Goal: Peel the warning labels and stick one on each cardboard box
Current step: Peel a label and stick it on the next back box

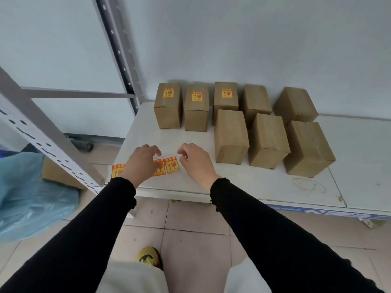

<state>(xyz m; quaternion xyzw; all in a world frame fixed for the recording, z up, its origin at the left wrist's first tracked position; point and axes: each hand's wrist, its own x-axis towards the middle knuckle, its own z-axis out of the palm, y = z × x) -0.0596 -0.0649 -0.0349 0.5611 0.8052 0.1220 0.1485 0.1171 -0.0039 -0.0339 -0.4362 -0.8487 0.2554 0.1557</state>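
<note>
So my left hand (142,160) hovers over the strip of warning labels (167,167) at the front edge of the white shelf (264,182), fingers loosely curled, holding nothing as far as I can see. My right hand (195,162) sits just beside the strip, relaxed and empty too. Eight cardboard boxes (231,136) stand further back; the three back-left ones (168,105) wear stickers.

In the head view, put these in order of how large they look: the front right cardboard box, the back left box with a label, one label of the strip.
1. Front right box, though nearest.
2. Back left box.
3. Label.
</note>
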